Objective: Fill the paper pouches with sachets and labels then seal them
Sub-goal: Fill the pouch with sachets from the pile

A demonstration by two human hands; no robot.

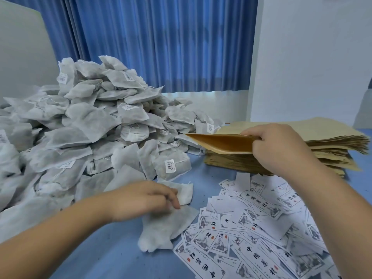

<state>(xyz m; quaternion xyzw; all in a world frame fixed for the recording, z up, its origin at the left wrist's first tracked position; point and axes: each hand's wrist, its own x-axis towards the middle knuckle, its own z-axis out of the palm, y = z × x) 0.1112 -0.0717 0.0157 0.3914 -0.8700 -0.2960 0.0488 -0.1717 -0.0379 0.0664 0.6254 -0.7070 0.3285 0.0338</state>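
My right hand (279, 150) grips a brown paper pouch (221, 142) by its edge and lifts it off the stack of pouches (332, 141) at the right, its mouth gaping toward the left. My left hand (145, 200) holds white sachets (167, 224) low over the blue table (104, 256), fingers curled round their top; a second sachet (186, 193) shows under the fingertips. A big heap of white sachets (96, 125) fills the left. Printed labels (251, 228) lie scattered at the lower right.
Blue curtains (161, 41) hang behind the table. A white wall or pillar (302, 57) rises at the back right, and a grey panel (22, 47) stands at the back left. The sachet heap reaches the table's left edge.
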